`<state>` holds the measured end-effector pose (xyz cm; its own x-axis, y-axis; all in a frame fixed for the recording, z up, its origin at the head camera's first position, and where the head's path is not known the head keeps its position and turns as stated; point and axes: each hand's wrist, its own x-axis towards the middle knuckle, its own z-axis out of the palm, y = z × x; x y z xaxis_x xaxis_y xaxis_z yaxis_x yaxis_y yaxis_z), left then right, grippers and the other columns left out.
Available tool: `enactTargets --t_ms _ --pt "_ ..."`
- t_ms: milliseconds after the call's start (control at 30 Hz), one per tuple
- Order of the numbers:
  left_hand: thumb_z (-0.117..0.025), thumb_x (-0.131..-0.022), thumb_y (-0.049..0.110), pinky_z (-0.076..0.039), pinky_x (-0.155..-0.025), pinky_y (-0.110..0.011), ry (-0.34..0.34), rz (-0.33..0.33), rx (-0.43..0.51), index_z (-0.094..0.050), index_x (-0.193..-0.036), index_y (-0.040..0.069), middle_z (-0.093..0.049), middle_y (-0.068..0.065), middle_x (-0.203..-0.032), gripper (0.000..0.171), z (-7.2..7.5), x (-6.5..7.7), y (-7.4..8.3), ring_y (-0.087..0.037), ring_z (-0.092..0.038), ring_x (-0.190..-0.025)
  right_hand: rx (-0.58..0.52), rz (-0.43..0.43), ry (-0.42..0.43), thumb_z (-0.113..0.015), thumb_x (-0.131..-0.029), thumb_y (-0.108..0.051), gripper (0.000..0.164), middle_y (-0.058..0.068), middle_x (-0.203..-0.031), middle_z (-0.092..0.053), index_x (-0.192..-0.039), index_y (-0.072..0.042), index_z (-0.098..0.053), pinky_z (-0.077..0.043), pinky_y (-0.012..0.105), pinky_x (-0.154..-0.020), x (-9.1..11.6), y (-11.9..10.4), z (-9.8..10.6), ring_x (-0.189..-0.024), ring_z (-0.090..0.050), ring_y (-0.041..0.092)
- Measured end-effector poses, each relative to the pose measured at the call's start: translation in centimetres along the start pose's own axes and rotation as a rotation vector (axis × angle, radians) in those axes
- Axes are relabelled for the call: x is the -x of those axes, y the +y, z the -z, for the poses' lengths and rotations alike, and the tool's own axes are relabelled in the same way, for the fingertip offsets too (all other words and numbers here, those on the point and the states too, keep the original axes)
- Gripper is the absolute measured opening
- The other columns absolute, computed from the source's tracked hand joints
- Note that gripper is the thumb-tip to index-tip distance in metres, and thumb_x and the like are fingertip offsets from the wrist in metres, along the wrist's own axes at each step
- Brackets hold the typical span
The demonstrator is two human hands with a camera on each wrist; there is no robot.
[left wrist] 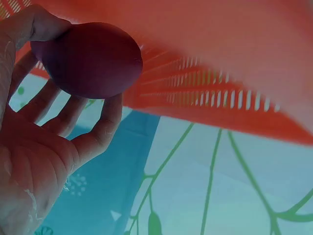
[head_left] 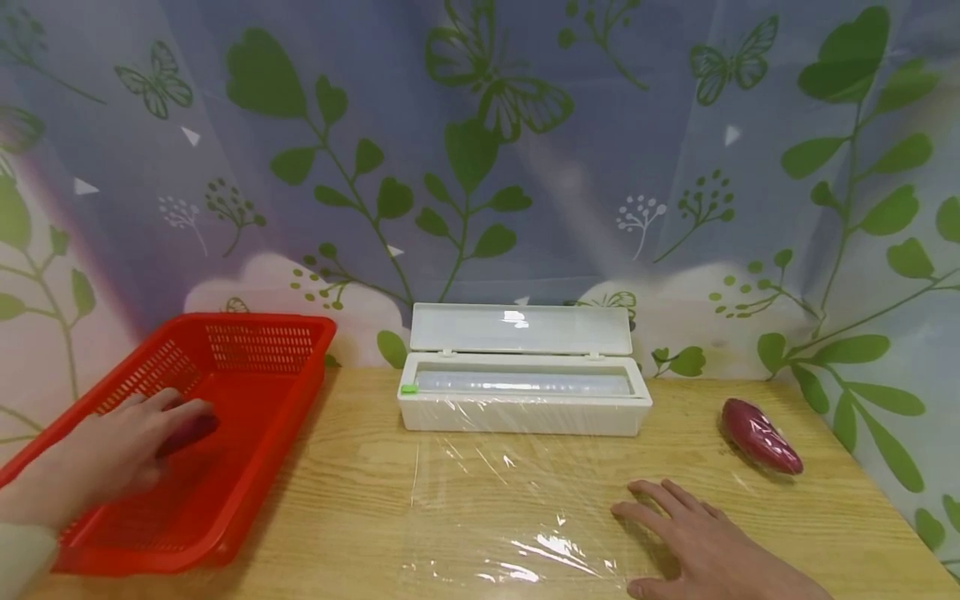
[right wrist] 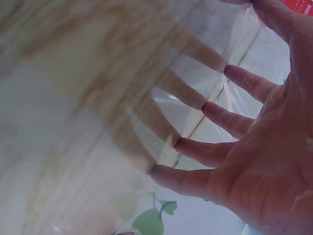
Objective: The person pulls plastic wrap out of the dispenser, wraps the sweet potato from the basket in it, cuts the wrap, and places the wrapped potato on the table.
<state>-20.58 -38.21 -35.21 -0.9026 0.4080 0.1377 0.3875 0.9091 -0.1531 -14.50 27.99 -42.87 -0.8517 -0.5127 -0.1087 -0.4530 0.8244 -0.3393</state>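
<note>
Inside the red basket [head_left: 247,479], my left hand [head_left: 112,446] holds a dark purple-red sweet potato [left wrist: 93,61] between thumb and fingers. A sheet of clear cling film [head_left: 510,508] stretches from the white dispenser box [head_left: 525,415] across the wooden table toward me. Spread fingers of my right hand [head_left: 697,542] touch the film's right edge; in the right wrist view the fingertips [right wrist: 208,105] press at it. The dispenser's lid [head_left: 521,329] stands raised, with the film roll [head_left: 525,382] showing inside.
A second purple-red sweet potato [head_left: 761,436], shiny as if wrapped in film, lies at the right of the wooden table [head_left: 352,467]. A patterned curtain [head_left: 480,208] with leaves and butterflies hangs behind and beside the table. On the box's left corner is a small green piece [head_left: 408,389].
</note>
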Motion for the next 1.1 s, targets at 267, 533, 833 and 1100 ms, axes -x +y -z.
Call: enactTargets --t_ms 267,533,833,1100 --pt "-0.09 -0.06 0.011 -0.055 -0.056 -0.05 0.155 -0.085 0.005 -0.062 -0.122 0.017 -0.063 -0.013 -0.108 0.068 1.8 -1.0 0.9 -0.032 -0.061 -0.083 0.003 0.011 -0.005 -0.066 -0.088 -0.066 0.076 0.017 -0.154 -0.045 -0.148 -0.022 -0.051 -0.042 0.083 -0.082 0.0 0.0 0.1 -0.135 -0.043 0.059" --pt "-0.084 -0.059 0.007 -0.056 -0.069 -0.053 0.339 -0.207 -0.025 -0.062 -0.127 0.016 -0.062 -0.013 -0.11 0.072 3.4 -2.7 2.7 -0.032 -0.061 -0.087 0.002 0.032 0.015 -0.066 -0.088 -0.065 0.075 0.017 -0.153 -0.046 -0.147 -0.022 -0.052 -0.043 0.081 -0.084 0.0 0.1 0.0 -0.134 -0.044 0.059" --pt "-0.076 -0.066 0.004 -0.046 -0.059 -0.047 0.353 -0.183 -0.014 -0.062 -0.13 0.026 -0.058 -0.009 -0.117 0.069 4.6 -4.3 6.5 -0.032 -0.057 -0.098 0.001 0.044 0.032 -0.067 -0.088 -0.065 0.074 0.018 -0.153 -0.046 -0.147 -0.021 -0.052 -0.043 0.08 -0.087 0.1 0.2 -0.1 -0.134 -0.044 0.06" --pt "-0.076 -0.067 0.001 -0.046 -0.062 -0.047 0.42 -0.229 0.034 -0.063 -0.13 0.027 -0.058 -0.007 -0.12 0.07 4.6 -5.2 9.2 -0.03 -0.054 -0.101 -0.017 0.02 -0.006 -0.065 -0.089 -0.065 0.074 0.017 -0.155 -0.044 -0.148 -0.023 -0.05 -0.04 0.083 -0.088 0.2 0.0 0.2 -0.136 -0.042 0.059"
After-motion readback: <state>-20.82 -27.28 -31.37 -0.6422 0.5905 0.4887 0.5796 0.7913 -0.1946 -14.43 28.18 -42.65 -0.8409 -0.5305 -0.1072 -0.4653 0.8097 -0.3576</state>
